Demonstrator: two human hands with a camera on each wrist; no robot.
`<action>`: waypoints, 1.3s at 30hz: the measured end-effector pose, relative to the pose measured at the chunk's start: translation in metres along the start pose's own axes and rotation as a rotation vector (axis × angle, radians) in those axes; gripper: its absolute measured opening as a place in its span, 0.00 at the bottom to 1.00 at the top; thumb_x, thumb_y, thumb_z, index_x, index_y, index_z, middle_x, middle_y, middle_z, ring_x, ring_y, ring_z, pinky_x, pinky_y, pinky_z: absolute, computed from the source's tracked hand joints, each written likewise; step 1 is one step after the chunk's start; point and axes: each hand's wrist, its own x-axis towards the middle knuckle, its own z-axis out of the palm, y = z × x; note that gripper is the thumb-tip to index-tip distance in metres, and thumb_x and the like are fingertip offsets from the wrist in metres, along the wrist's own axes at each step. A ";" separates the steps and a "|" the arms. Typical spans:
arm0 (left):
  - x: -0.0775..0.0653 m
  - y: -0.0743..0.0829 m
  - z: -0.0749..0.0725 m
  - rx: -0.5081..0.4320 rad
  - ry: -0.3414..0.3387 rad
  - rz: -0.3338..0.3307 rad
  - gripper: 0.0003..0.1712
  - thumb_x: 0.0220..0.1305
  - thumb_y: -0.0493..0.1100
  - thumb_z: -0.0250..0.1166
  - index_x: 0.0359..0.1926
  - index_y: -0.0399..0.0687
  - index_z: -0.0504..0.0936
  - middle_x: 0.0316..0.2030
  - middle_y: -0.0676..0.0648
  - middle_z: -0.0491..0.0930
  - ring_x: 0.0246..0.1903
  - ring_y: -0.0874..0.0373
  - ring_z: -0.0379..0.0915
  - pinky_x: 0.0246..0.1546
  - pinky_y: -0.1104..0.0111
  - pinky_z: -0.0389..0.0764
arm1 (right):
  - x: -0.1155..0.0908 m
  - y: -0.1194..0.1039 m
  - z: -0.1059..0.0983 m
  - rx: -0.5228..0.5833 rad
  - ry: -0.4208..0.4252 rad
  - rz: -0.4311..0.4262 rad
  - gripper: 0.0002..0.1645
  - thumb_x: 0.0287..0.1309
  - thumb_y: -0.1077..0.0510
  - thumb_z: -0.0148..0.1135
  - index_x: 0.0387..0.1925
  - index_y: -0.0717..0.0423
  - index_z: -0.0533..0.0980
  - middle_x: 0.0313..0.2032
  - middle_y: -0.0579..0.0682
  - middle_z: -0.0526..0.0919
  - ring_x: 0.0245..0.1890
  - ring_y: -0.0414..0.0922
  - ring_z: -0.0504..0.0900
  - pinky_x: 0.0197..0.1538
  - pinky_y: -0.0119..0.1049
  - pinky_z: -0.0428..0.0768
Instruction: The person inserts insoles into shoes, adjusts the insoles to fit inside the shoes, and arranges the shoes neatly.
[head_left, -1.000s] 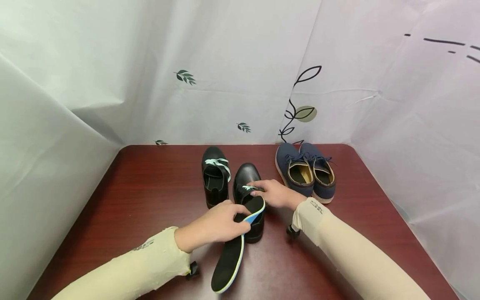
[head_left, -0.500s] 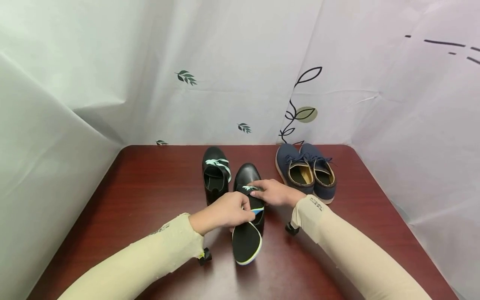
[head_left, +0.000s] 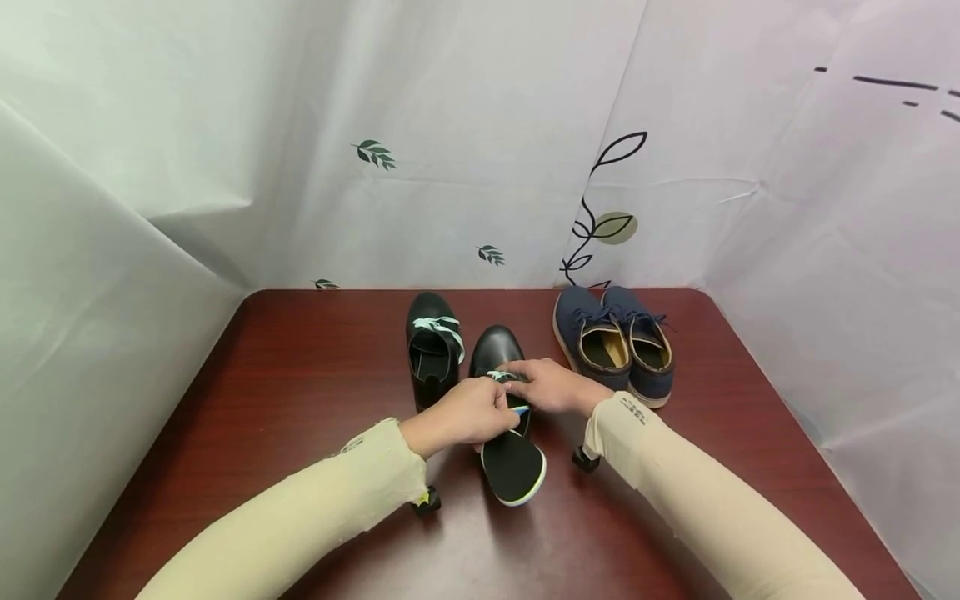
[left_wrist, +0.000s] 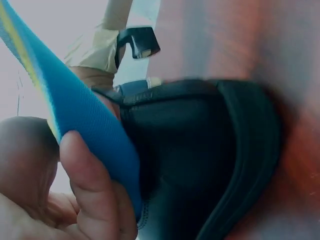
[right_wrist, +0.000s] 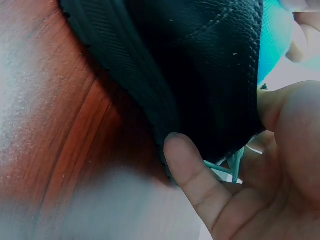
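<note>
My left hand pinches an insole, black on top and blue underneath with a pale rim. Its front part goes into the opening of a black lace-up shoe, while the heel end sticks out toward me. In the left wrist view, the insole's blue underside slants into the dark shoe opening. My right hand grips this shoe around its laced side. In the right wrist view, one finger lies along the shoe's side, near the sole. How deep the insole's tip sits is hidden.
A matching black shoe with pale mint laces stands just left. Two navy lace-up shoes stand side by side at the back right. White curtains rise behind and beside the reddish-brown table.
My left hand has moved forward and right, bringing the insole from above the shoe into its opening. Less of the insole shows now. My right hand keeps its hold on the shoe.
</note>
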 end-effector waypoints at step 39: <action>0.004 0.032 0.000 0.560 -0.206 -0.110 0.40 0.66 0.66 0.52 0.73 0.55 0.68 0.63 0.44 0.81 0.47 0.53 0.83 0.35 0.60 0.85 | 0.000 -0.001 0.004 -0.030 0.023 0.031 0.27 0.76 0.49 0.49 0.71 0.48 0.68 0.68 0.55 0.78 0.66 0.52 0.75 0.68 0.56 0.76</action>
